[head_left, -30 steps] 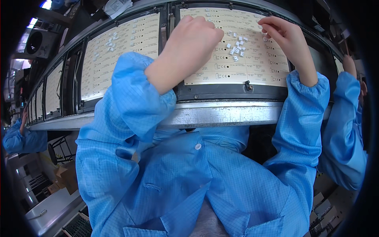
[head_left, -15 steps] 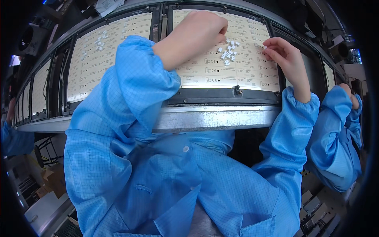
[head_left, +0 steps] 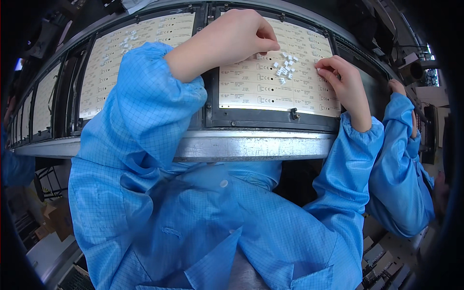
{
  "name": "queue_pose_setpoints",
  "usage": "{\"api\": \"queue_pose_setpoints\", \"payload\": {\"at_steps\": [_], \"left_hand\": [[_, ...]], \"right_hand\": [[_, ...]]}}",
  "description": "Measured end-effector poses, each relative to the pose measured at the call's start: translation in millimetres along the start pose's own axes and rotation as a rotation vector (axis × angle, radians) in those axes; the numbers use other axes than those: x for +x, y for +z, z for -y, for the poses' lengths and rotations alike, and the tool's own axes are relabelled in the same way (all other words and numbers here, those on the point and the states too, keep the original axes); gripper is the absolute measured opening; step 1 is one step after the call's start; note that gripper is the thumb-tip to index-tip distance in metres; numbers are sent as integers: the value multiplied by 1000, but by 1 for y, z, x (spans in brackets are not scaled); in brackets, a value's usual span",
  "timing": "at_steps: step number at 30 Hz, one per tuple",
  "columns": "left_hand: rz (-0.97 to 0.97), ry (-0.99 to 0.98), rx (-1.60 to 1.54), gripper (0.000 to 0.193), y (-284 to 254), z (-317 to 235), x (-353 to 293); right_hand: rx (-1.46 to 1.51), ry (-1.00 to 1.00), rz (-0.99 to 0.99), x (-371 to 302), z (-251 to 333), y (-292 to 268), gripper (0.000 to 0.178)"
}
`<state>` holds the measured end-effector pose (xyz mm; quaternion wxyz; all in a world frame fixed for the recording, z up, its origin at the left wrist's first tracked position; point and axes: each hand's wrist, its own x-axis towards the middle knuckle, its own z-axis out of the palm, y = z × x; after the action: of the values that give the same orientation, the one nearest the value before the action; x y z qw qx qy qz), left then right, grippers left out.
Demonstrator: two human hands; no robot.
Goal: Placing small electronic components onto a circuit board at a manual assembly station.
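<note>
A cream printed panel (head_left: pixel 241 99) lies in a dark frame before me, divided into rows of printed labels. On its middle is a loose pile of small white block-shaped parts (head_left: pixel 286 68), perhaps connectors. My left hand (head_left: pixel 241 36) reaches over the panel's far left part, thumb and fingers pinched just left of the pile; whatever is between the tips is too small to make out. To the pile's right, my right hand (head_left: pixel 344 79) is also pinched, its fingertips close to the panel's right column of labels. What they hold, if anything, is not clear.
Another framed panel (head_left: pixel 92 92) sits to the left, with its own white parts (head_left: pixel 129 41). A metal rail (head_left: pixel 251 146) runs along the near edge, and a dark clamp screw (head_left: pixel 294 115) stands on the frame. At the right, another person's blue sleeve (head_left: pixel 398 169) is close by.
The view has shifted slightly. My right hand has moved nearer and a little left, its fingers closer together. My left fingertips show more plainly. The other person's hand at right has reached farther forward.
</note>
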<state>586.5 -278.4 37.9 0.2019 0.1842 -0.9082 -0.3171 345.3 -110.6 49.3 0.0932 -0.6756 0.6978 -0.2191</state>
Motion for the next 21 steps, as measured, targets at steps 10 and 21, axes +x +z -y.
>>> {"api": "queue_pose_setpoints", "payload": {"at_steps": [10,21], "left_hand": [[-103,68,-12,20,-9,3,-17],[-189,164,154,15,6,-2,-19]], "right_hand": [[-35,-11,-19,0,-5,-3,12],[20,141,36,2,3,-3,19]]}}
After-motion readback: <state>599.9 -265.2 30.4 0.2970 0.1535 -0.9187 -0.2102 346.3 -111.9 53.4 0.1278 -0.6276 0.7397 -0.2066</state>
